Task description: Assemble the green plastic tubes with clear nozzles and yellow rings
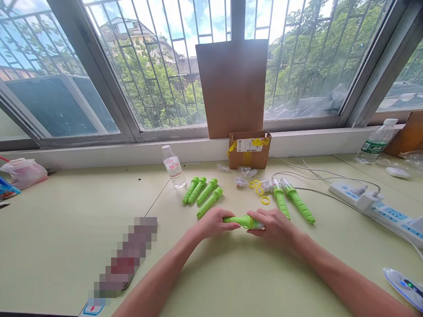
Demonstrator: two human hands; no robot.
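Over the table, both of my hands hold one green plastic stick (243, 220) with a clear ribbed end and a yellow ring near it. My left hand (214, 223) is closed on the narrow green end. At the clear end, my right hand (272, 225) grips with thumb and fingers. Several ridged green handles (206, 192) lie beyond my left hand. To the right rest two green sticks with clear tops, a nearer one (281, 199) and a farther one (299, 201). Yellow rings (265, 200) and clear plastic caps (242, 181) lie between the groups.
An upright water bottle (174, 169) stands left of the handles. Behind the caps is an open cardboard box (249, 154). A white power strip (383, 211) with cables lies at right, near another bottle (375, 143). A blurred-out long object (127, 259) lies at left.
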